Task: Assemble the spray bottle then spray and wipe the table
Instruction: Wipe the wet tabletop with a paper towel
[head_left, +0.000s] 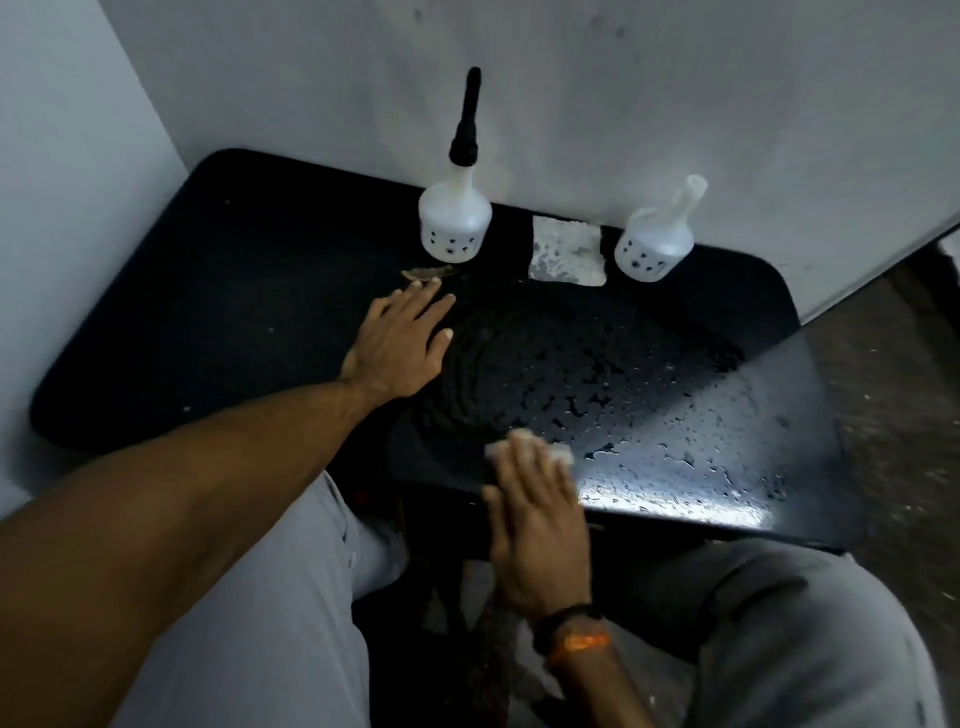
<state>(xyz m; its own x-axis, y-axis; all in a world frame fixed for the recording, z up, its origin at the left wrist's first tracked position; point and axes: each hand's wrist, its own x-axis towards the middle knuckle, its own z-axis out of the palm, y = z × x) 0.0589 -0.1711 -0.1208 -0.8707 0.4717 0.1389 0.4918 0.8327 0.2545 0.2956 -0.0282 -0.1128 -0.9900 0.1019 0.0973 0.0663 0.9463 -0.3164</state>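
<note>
My left hand (400, 345) lies flat on the black tabletop (156, 312), fingers spread and holding nothing; it only steadies me at the edge of the wet patch. Just beyond its fingertips is a small brownish scrap (427, 272) that I cannot identify. Behind that, against the wall, stands the assembled spray bottle (455, 221) with its black nozzle on top, upright and well clear of both hands. To its right a second folded cloth (567, 257) lies flat, and next to that is another white bottle (655, 243) with no nozzle, leaning back toward the wall.

The middle of the tabletop is covered in beaded droplets, with curved streaks where it looks wiped, so I judge the spraying done and the wiping partly done.

My right hand (540, 525) is at the near edge, palm down, fingers together, pressing a small white cloth (558, 452) onto the wet surface; only the cloth's edges show past my fingertips. It is blurred, so I cannot tell how firmly I grip it.

The cloth is small and at the very edge, so a stroke toward me could drag it off and drip onto my trousers (810, 639). A wide sweep backward could topple the leaning bottle.
</note>
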